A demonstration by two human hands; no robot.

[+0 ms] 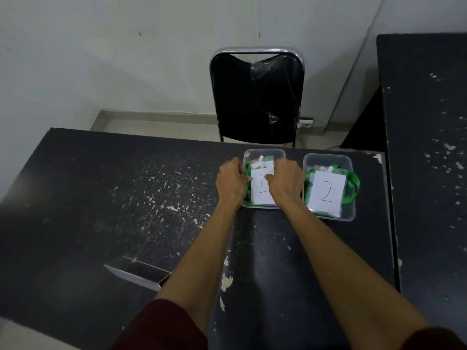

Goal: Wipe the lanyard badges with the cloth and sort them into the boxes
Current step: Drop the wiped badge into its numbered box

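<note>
left hand [231,181] curls over left rim of box 1 [265,151] | right hand [286,183] fingers bent into it, grip unclear | box 1, box 2 [328,157] by tabletop [126,198] far edge, both hold lanyard badges [353,185] | none loose, cloth unseen: sorting looks nearly done

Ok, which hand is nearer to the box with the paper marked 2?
Right. The right hand is over the right side of box 1, just beside box 2; the left hand is at box 1's left edge, farther away.
</note>
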